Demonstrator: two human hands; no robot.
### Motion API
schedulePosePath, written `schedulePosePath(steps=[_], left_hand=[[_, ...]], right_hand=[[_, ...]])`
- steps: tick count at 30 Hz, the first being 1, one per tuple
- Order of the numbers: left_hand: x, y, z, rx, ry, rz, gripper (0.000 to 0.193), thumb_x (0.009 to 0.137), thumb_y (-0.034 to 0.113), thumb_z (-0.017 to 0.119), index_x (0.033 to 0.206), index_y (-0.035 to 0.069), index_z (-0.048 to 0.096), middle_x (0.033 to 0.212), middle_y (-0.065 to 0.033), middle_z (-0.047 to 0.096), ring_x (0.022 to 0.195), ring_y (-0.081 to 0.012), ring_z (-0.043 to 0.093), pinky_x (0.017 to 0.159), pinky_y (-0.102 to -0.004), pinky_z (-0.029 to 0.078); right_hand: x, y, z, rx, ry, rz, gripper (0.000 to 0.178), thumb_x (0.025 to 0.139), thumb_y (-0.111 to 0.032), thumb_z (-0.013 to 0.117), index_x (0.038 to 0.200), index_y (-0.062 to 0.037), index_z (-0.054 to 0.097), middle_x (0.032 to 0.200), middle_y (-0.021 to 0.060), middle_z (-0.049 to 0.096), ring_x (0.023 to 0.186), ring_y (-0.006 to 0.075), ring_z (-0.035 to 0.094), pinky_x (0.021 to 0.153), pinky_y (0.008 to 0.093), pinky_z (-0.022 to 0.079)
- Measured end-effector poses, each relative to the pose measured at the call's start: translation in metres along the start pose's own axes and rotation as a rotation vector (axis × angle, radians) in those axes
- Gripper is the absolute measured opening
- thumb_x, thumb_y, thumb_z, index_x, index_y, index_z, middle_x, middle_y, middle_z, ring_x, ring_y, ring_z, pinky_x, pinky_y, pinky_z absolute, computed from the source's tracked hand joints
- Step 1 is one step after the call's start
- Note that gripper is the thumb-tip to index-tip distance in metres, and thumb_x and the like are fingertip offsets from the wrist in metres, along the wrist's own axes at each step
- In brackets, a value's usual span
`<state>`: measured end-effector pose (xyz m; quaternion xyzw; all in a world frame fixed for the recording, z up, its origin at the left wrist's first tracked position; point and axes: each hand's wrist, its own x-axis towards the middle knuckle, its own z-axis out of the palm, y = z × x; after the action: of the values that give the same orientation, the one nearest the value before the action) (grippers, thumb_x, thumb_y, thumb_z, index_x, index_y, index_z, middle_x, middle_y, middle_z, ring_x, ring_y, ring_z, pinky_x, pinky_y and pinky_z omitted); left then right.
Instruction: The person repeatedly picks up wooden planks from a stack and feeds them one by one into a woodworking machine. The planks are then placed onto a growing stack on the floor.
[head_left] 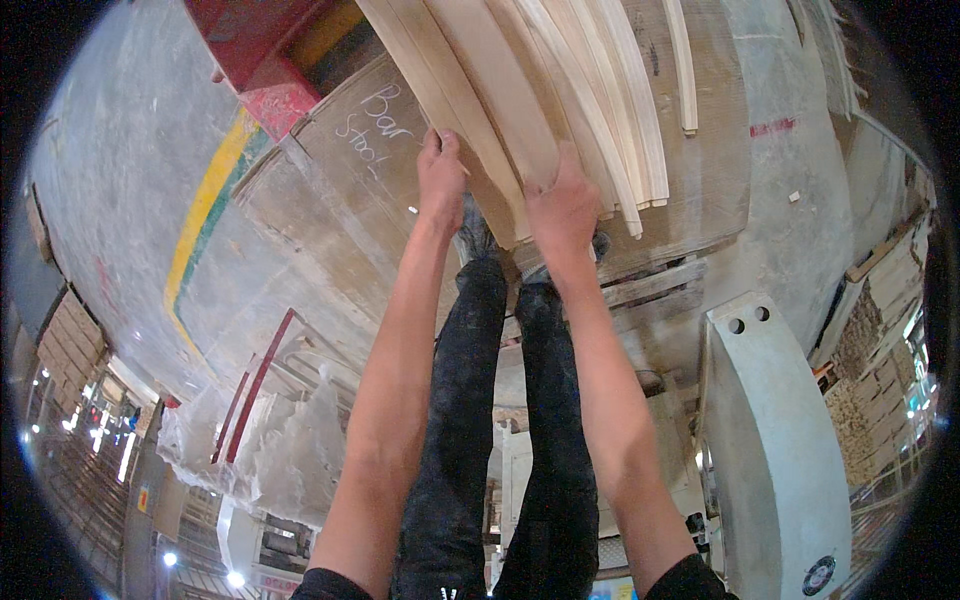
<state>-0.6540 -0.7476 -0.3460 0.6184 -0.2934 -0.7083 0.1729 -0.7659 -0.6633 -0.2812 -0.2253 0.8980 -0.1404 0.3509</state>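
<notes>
Long pale wooden strips (pixel 510 75) lie side by side, running from the top of the view toward my feet. My left hand (pixel 441 178) is closed at the left edge of the leftmost strip (pixel 440 85), with the thumb up against it. My right hand (pixel 563 208) is curled over the near end of the wider strip beside it; its fingertips are hidden underneath. More thin strips (pixel 630 130) fan out right of that hand. A brown cardboard sheet (pixel 330 165) with white handwriting lies beneath the strips.
A red machine part (pixel 265 60) stands at the upper left, near a yellow and green floor stripe (pixel 195 235). Crumpled white plastic sheeting (pixel 290 450) and a dark red frame (pixel 255 390) are lower left. A pale machine housing (pixel 775 440) is lower right. A single strip (pixel 683 70) lies apart.
</notes>
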Motion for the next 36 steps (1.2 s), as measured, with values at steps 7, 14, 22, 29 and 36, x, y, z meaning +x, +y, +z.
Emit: schedulePosePath(steps=[7, 14, 22, 29, 36], left_hand=[[-0.003, 0.003, 0.007, -0.044, 0.016, 0.001, 0.042, 0.103, 0.021, 0.039, 0.14, 0.002, 0.037, 0.13, -0.0113, 0.052, 0.115, -0.0211, 0.051, 0.097, -0.0353, 0.04], [0.0, 0.001, 0.0, -0.026, 0.007, 0.02, 0.041, 0.103, 0.019, 0.038, 0.139, 0.002, 0.04, 0.13, -0.0109, 0.053, 0.117, -0.02, 0.049, 0.099, -0.0342, 0.039], [-0.003, 0.003, 0.006, -0.121, -0.013, -0.042, 0.042, 0.103, 0.022, 0.036, 0.14, 0.003, 0.038, 0.134, -0.0103, 0.05, 0.122, -0.0224, 0.048, 0.102, -0.0368, 0.038], [-0.005, 0.006, 0.006, -0.144, 0.0, -0.031, 0.042, 0.104, 0.024, 0.036, 0.14, 0.003, 0.037, 0.136, -0.0098, 0.048, 0.124, -0.0238, 0.047, 0.103, -0.0389, 0.037], [-0.005, 0.003, 0.005, -0.117, -0.04, -0.024, 0.046, 0.102, 0.029, 0.038, 0.138, 0.001, 0.038, 0.134, -0.0117, 0.049, 0.124, -0.0246, 0.047, 0.103, -0.0396, 0.038]], right_hand=[[0.013, 0.003, 0.011, -0.003, 0.057, -0.214, 0.049, 0.074, -0.017, 0.076, 0.116, -0.003, 0.053, 0.092, 0.0233, 0.064, 0.09, 0.0415, 0.061, 0.076, 0.0488, 0.048], [0.004, 0.015, 0.016, 0.046, 0.125, -0.198, 0.048, 0.074, -0.014, 0.075, 0.116, -0.0013, 0.054, 0.099, 0.022, 0.062, 0.097, 0.0417, 0.058, 0.08, 0.0483, 0.048], [0.026, 0.023, 0.017, 0.009, 0.27, -0.319, 0.048, 0.078, -0.023, 0.074, 0.117, -0.0013, 0.057, 0.109, 0.021, 0.056, 0.108, 0.0369, 0.052, 0.087, 0.0455, 0.046], [0.012, 0.026, 0.02, 0.074, 0.231, -0.168, 0.058, 0.076, -0.029, 0.076, 0.124, -0.0051, 0.055, 0.108, 0.0208, 0.056, 0.104, 0.038, 0.054, 0.086, 0.045, 0.046], [0.025, 0.042, 0.005, 0.044, 0.366, -0.259, 0.056, 0.08, -0.025, 0.073, 0.128, -0.0056, 0.051, 0.108, 0.0197, 0.055, 0.1, 0.0384, 0.054, 0.085, 0.0447, 0.045]])
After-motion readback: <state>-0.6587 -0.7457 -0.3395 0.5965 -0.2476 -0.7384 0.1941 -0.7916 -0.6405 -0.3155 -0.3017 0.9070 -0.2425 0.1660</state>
